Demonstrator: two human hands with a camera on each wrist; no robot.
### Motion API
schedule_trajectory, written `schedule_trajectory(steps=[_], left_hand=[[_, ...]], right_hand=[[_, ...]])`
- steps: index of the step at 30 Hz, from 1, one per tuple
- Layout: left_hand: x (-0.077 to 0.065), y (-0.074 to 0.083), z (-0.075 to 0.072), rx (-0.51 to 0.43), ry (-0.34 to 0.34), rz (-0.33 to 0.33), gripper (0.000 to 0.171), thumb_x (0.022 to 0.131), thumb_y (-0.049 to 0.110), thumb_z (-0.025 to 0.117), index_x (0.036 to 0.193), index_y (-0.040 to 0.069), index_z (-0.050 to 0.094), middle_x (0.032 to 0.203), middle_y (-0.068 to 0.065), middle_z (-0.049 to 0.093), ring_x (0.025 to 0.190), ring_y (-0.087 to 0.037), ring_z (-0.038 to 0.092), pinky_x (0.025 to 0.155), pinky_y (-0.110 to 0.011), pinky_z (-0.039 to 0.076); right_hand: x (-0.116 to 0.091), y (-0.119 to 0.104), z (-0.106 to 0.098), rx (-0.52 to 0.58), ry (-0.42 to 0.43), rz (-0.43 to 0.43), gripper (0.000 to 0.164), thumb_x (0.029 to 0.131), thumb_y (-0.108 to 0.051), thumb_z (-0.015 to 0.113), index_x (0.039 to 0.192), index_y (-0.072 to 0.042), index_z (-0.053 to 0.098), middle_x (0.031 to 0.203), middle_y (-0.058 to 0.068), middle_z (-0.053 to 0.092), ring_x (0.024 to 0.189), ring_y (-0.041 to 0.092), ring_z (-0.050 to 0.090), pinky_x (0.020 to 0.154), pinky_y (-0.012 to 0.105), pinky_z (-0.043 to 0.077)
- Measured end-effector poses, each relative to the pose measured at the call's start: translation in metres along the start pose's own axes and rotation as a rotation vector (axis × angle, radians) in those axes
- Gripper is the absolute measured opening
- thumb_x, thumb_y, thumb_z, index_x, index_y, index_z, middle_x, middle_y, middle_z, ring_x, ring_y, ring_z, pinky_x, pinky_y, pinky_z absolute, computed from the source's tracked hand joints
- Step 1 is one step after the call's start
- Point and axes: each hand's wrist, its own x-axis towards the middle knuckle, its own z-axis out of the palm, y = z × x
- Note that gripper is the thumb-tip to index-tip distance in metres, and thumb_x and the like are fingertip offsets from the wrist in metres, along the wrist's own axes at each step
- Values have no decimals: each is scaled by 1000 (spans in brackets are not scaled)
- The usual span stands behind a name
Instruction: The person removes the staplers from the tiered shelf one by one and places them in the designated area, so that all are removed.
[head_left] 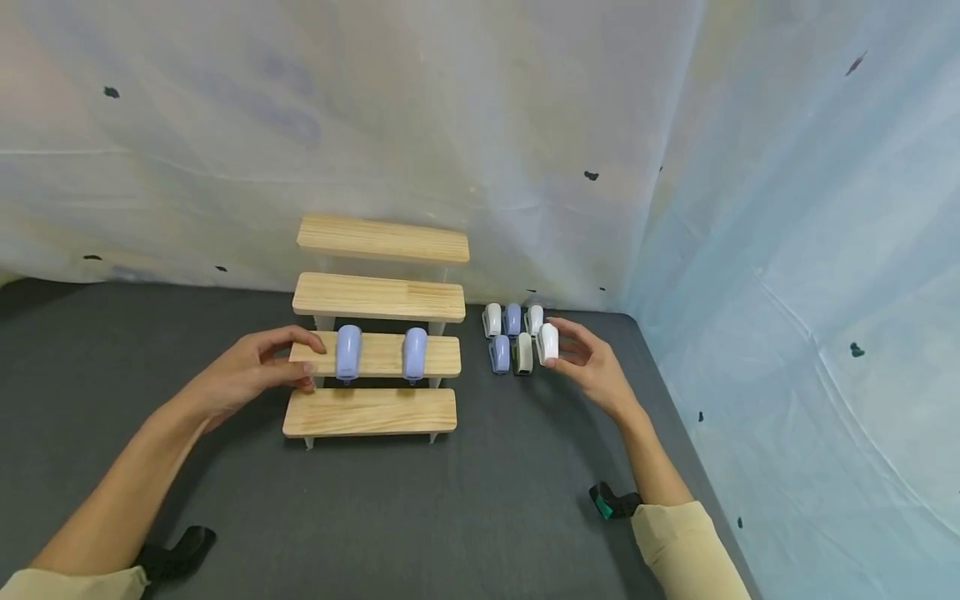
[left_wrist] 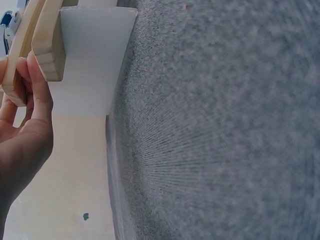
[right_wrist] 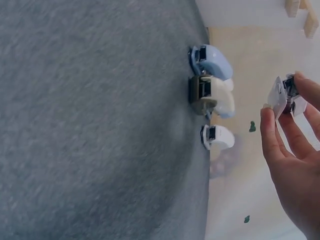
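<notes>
A wooden display stand (head_left: pixel 375 414) has several stepped boards. My left hand (head_left: pixel 255 367) pinches the left end of its second board from the bottom; the left wrist view shows thumb and fingers around that board's end (left_wrist: pixel 17 95). Two lilac staplers (head_left: pixel 348 352) (head_left: pixel 414 353) stand apart on this same board. To the right of the stand, my right hand (head_left: pixel 588 367) grips a white stapler (head_left: pixel 548 342) between thumb and fingers. In the right wrist view that white stapler (right_wrist: pixel 278 98) is held above the table.
Beside the right hand, several small staplers stand in two rows on the dark table (head_left: pixel 495 500): white (head_left: pixel 491 320), lilac (head_left: pixel 500 354) and greyish white (head_left: pixel 523 354). A pale sheet (head_left: pixel 480 150) hangs behind, and another bluish one (head_left: pixel 825 333) lines the right side.
</notes>
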Motion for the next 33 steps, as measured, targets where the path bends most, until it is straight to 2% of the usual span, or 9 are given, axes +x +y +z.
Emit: schedule_trajectory(steps=[3,5,10,19,26,33], left_hand=[[1,0,0,7,1,-3,36,100,21,63,129,2,53,109,-22,58,86,-25,68,79,-37,57],[1,0,0,8,1,-4,36,99,21,64,128,2,53,111,-20,57,86,-25,68,79,-38,57],[2,1,1,0,-2,3,35,99,21,64,127,2,54,111,-20,56,86,-26,68,79,-38,57],[1,1,0,10,10,-15,36,99,22,65,127,2,54,113,-19,55,86,-25,68,80,-37,56],[1,1,2,-2,5,-4,36,99,21,65,127,2,55,112,-21,56,86,-26,68,80,-38,57],[0,2,1,8,13,-22,37,98,22,65,128,2,54,108,-20,58,86,-26,68,80,-38,57]], right_hand=[[-1,10,-2,-16,6,12,63,89,-3,74,146,-8,48,147,12,48,128,37,51,99,35,49],[-1,14,-2,-18,6,14,63,89,-5,75,145,-8,48,146,11,48,128,36,51,100,36,49],[-1,20,-4,1,0,6,63,89,-4,75,145,-1,46,146,13,48,129,38,51,98,34,49],[1,36,-6,-10,13,47,64,87,-3,76,144,-1,47,144,11,51,125,34,54,93,29,52],[1,48,-6,-10,5,78,63,89,-8,76,146,-5,49,145,11,51,123,33,56,88,24,53],[7,58,-4,-34,21,112,64,88,-11,77,146,-9,49,140,13,54,117,33,61,82,27,54]])
